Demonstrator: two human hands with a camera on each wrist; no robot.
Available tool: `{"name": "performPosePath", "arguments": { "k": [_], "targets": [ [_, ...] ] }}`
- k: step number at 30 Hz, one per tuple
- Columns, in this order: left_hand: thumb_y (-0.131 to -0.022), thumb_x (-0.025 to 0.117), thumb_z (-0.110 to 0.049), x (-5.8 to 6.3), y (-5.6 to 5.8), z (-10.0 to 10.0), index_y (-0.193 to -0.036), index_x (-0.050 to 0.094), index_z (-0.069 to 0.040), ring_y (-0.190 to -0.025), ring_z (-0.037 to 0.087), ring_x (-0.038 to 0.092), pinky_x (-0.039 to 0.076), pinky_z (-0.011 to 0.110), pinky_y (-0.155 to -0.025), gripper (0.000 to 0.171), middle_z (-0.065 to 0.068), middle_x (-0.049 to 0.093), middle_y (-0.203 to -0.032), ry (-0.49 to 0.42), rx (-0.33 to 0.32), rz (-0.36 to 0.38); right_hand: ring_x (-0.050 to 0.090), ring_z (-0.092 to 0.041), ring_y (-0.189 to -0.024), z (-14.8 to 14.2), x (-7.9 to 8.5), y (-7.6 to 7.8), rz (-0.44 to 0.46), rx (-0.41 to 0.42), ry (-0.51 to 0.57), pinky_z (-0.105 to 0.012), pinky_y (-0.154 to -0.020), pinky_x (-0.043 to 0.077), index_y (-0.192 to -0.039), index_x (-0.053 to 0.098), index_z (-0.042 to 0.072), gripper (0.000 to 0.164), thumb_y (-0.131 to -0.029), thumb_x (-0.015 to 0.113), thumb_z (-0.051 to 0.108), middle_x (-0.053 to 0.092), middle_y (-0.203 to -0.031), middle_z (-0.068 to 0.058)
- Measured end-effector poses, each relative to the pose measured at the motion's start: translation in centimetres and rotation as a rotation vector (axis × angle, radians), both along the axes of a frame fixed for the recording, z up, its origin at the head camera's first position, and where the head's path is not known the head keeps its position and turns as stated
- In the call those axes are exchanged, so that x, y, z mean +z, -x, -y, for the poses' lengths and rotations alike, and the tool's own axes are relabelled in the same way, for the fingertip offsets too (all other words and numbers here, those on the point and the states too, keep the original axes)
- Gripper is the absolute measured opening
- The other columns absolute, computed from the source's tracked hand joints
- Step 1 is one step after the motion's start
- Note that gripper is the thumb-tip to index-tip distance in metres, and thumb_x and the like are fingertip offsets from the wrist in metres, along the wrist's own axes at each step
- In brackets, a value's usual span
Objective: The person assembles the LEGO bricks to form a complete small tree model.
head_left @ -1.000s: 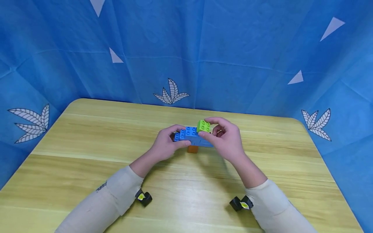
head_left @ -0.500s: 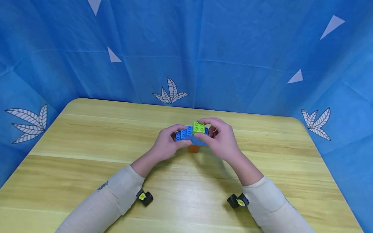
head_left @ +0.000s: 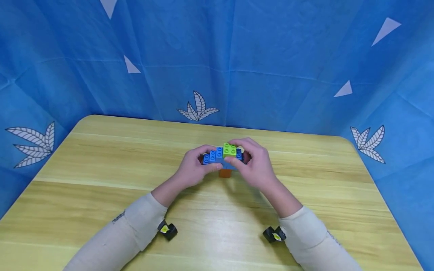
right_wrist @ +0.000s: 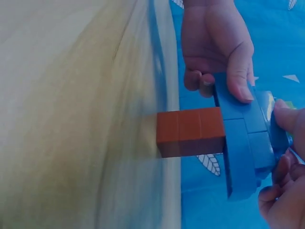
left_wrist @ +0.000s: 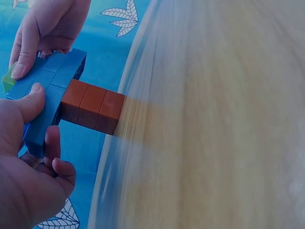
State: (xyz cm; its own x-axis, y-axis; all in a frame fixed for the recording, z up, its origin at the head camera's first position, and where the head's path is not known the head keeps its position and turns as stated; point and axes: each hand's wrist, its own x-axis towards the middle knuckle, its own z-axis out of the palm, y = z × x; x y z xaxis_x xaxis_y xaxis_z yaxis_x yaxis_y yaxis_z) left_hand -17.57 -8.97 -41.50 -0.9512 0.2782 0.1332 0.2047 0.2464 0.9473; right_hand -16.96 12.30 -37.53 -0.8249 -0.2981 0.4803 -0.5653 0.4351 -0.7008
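A toy block build stands on the wooden table, with a brown-orange column [right_wrist: 190, 131] of stacked bricks below. Wider layers of blue bricks [left_wrist: 52, 81] sit on that column and step inward toward the top. My left hand [head_left: 192, 169] grips the left end of the blue layers, thumb on the near face. At the top, my right hand [head_left: 257, 165] pinches a lime green brick [head_left: 229, 150] between thumb and fingers. The green brick meets the blue studs; whether it is fully seated I cannot tell. Fingers hide part of the blue bricks' right end.
The wooden table [head_left: 135, 150] spreads around the build, its far edge close behind. A blue patterned curtain [head_left: 271, 56] hangs beyond. Black camera mounts [head_left: 168, 230] are strapped at both wrists.
My right hand has moved left with the green brick and lowered it slightly, from the right part of the blue top to nearer its middle. The left hand keeps its grip almost unmoved.
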Motion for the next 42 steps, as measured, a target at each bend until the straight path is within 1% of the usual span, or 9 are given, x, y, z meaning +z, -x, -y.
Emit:
{"name": "performPosePath", "arguments": {
  "k": [4, 7, 11, 14, 19, 24, 29, 33, 42],
  "targets": [
    [-0.086, 0.081, -0.017, 0.1, 0.0, 0.2, -0.122, 0.067, -0.010, -0.086, 0.024, 0.061, 0.054, 0.037, -0.073, 0.039, 0.005, 0.065, -0.108, -0.006, 0.003, -0.004, 0.048, -0.015, -0.066, -0.1, 0.2, 0.2, -0.006, -0.002, -0.027, -0.030, -0.056, 0.041, -0.120, 0.071, 0.011, 0.041, -0.082, 0.085, 0.016, 0.067, -0.106, 0.003],
    [-0.087, 0.081, -0.019, 0.1, 0.2, 0.3, -0.124, 0.066, -0.010, -0.086, 0.024, 0.061, 0.055, 0.037, -0.074, 0.041, 0.005, 0.065, -0.109, 0.002, -0.001, -0.003, 0.056, -0.014, -0.083, -0.3, 0.3, 0.3, -0.003, -0.005, -0.053, -0.032, -0.064, 0.046, -0.126, 0.069, 0.012, 0.051, -0.079, 0.088, 0.016, 0.067, -0.116, 0.002],
    [-0.087, 0.081, -0.024, 0.0, 0.2, 0.5, -0.128, 0.064, -0.013, -0.087, 0.024, 0.060, 0.054, 0.034, -0.074, 0.046, 0.003, 0.065, -0.111, 0.051, -0.010, 0.000, 0.055, -0.021, -0.103, -1.0, -0.3, -0.2, 0.049, -0.027, -0.073, -0.039, -0.075, 0.048, -0.136, 0.062, 0.013, 0.069, -0.073, 0.091, 0.011, 0.060, -0.126, -0.004],
    [-0.084, 0.084, -0.026, 0.0, 0.2, 0.9, -0.133, 0.061, -0.016, -0.085, 0.024, 0.056, 0.050, 0.033, -0.071, 0.055, 0.001, 0.063, -0.112, 0.117, -0.005, -0.018, 0.052, -0.026, -0.100, -1.9, -0.9, -0.6, 0.122, -0.073, -0.091, -0.043, -0.076, 0.047, -0.138, 0.060, 0.014, 0.074, -0.071, 0.092, 0.008, 0.056, -0.129, -0.006],
    [-0.079, 0.088, -0.016, -0.1, -0.2, 1.9, -0.132, 0.059, -0.016, -0.086, 0.023, 0.056, 0.049, 0.034, -0.072, 0.060, 0.000, 0.060, -0.118, 0.145, 0.024, -0.020, 0.054, -0.028, -0.093, -3.6, -2.1, -1.1, 0.229, -0.152, -0.127, -0.042, -0.072, 0.047, -0.131, 0.063, 0.012, 0.065, -0.073, 0.091, 0.009, 0.059, -0.124, -0.007],
    [-0.081, 0.085, -0.009, 0.1, -0.4, 3.0, -0.119, 0.063, -0.011, -0.086, 0.024, 0.058, 0.048, 0.033, -0.073, 0.043, 0.007, 0.062, -0.108, 0.095, 0.047, -0.010, 0.058, -0.024, -0.089, -4.6, -3.0, -1.5, 0.299, -0.170, -0.073, -0.041, -0.074, 0.049, -0.121, 0.067, 0.011, 0.046, -0.079, 0.087, 0.012, 0.065, -0.117, -0.005],
    [-0.085, 0.082, -0.012, 0.4, -0.5, 3.1, -0.114, 0.066, -0.008, -0.084, 0.025, 0.058, 0.048, 0.032, -0.070, 0.034, 0.010, 0.063, -0.102, 0.087, 0.050, -0.012, 0.059, -0.019, -0.083, -4.7, -3.5, -1.6, 0.313, -0.176, -0.019, -0.035, -0.071, 0.051, -0.116, 0.070, 0.013, 0.035, -0.084, 0.083, 0.014, 0.068, -0.108, 0.000],
    [-0.086, 0.081, -0.012, 0.2, -0.4, 2.8, -0.116, 0.067, -0.007, -0.086, 0.024, 0.059, 0.050, 0.034, -0.072, 0.033, 0.007, 0.064, -0.102, 0.087, 0.077, -0.021, 0.061, -0.018, -0.082, -4.5, -3.7, -1.4, 0.298, -0.176, 0.020, -0.031, -0.068, 0.052, -0.118, 0.071, 0.011, 0.035, -0.086, 0.082, 0.013, 0.069, -0.102, -0.002],
    [-0.091, 0.076, -0.013, -0.5, 0.1, 2.0, -0.120, 0.070, -0.002, -0.092, 0.022, 0.065, 0.055, 0.034, -0.081, 0.031, 0.007, 0.070, -0.103, 0.098, 0.189, -0.040, 0.065, -0.020, -0.086, -3.7, -4.5, -0.5, 0.348, -0.203, 0.108, -0.030, -0.071, 0.055, -0.119, 0.072, 0.004, 0.033, -0.089, 0.079, 0.014, 0.073, -0.102, -0.006]
  ]
}}
